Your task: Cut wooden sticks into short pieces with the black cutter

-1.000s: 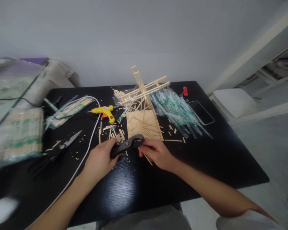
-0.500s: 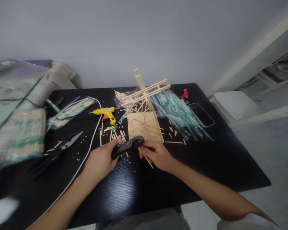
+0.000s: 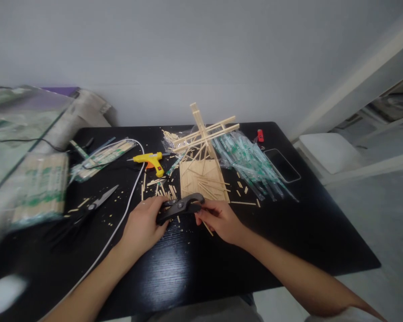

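Observation:
My left hand [image 3: 143, 226] is closed around the handles of black pruning shears [image 3: 180, 205], whose jaws point right and stand apart. Between the fingers of my right hand [image 3: 223, 222] is a thin wooden stick [image 3: 207, 228], its lower end slanting down towards me. The stick's upper end is beside the jaws, partly hidden by my fingers. Just beyond both hands lies a flat panel of wooden sticks [image 3: 188, 176] with loose sticks on it. Behind it stands a windmill-like stick structure [image 3: 204, 134] with crossed arms.
On the left are a yellow glue gun [image 3: 149, 160], black scissors [image 3: 94, 206], a white cable [image 3: 129, 201] and packed chopsticks [image 3: 42, 185]. To the right lie torn plastic wrappers [image 3: 245, 156], a phone [image 3: 282, 164] and a red lighter [image 3: 260, 135]. Cut stick pieces are scattered about.
The shears' jaws have opened wider and the tool has turned slightly in my left hand. My right hand keeps the stick close to the jaws. The view has shifted a little.

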`<state>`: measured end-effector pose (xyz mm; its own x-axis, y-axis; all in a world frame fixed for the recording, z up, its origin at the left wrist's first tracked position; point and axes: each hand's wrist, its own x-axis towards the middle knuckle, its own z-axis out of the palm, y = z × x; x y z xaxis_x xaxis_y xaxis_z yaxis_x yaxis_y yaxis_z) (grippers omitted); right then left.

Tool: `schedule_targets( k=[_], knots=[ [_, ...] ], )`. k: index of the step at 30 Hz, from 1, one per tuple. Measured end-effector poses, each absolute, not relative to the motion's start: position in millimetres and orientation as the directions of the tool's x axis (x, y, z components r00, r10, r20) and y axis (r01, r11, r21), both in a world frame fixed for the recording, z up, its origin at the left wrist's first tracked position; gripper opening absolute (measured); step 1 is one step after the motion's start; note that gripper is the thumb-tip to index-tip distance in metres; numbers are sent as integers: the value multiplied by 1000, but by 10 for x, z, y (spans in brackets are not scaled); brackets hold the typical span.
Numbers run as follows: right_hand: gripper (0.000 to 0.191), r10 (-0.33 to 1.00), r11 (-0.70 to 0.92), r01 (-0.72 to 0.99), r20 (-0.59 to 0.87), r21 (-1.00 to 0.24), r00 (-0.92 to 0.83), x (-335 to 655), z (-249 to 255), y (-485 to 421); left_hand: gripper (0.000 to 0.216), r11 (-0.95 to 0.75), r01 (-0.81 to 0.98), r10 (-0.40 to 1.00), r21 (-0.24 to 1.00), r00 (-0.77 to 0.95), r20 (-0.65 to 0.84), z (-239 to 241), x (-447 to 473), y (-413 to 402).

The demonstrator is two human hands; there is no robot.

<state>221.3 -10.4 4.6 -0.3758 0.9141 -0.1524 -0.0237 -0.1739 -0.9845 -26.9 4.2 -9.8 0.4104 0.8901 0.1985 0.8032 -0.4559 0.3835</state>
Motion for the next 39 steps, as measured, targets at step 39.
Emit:
schedule_targets(
  k=[39],
  knots=[
    [48, 898, -160, 16, -152, -987, -413, 2238, 22, -95, 40, -433, 827, 901, 358, 410, 144, -82, -260, 38]
  ],
)
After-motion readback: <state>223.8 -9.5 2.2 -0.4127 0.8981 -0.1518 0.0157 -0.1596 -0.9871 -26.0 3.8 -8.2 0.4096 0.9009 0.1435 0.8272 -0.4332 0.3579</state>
